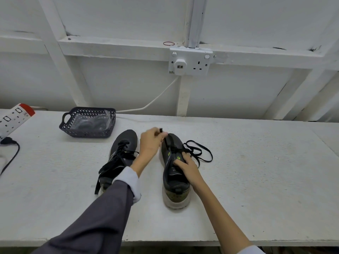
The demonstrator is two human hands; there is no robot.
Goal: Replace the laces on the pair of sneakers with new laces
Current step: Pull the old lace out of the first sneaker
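Observation:
Two black sneakers stand side by side on the white table (256,180), toes pointing away from me. My right hand (187,165) presses down on the tongue of the right sneaker (174,182). My left hand (151,142) pinches one end of that shoe's black lace (200,153) and holds it up over the toe. The rest of the lace loops loosely on the table to the shoe's right. The left sneaker (122,149) is still laced, its black lace ends trailing toward me, and my left forearm partly covers it.
A dark plastic basket (88,123) holding clear plastic packets sits behind the left sneaker. A white power strip (12,118) and a black plug with cable (7,142) lie at the far left. A wall socket (190,63) with a white cable hangs above the table.

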